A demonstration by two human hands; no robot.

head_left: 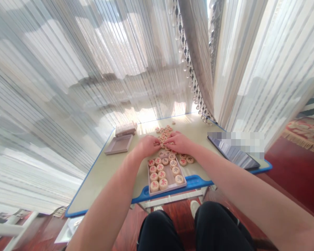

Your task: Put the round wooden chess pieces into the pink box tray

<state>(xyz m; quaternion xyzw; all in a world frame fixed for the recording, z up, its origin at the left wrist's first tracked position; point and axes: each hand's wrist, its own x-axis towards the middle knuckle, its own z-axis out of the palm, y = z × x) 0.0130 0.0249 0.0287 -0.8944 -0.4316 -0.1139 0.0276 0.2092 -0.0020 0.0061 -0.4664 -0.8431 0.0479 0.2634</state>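
Round wooden Chinese chess pieces (163, 135) with red and dark characters lie in a loose pile mid-table. At the pile's near left side, my left hand (147, 145) has its fingers curled in a pinch round a Chinese chess piece, partly hidden. My right hand (182, 143) reaches in from the other side, fingers stretched out over the pieces and touching them. Between my forearms, a shallow box tray (170, 189) sits at the table's front edge. Red pieces (161, 175) fill two columns on its left; dark pieces (176, 170) line its right side, with bare bottom between.
A shallow box lid or tray (118, 144) lies at the left, beside a pale patterned box (126, 128). Toward the right edge rests a dark tablet (232, 151). The table (104, 177) has a blue rim, and curtains (157, 87) hang behind it.
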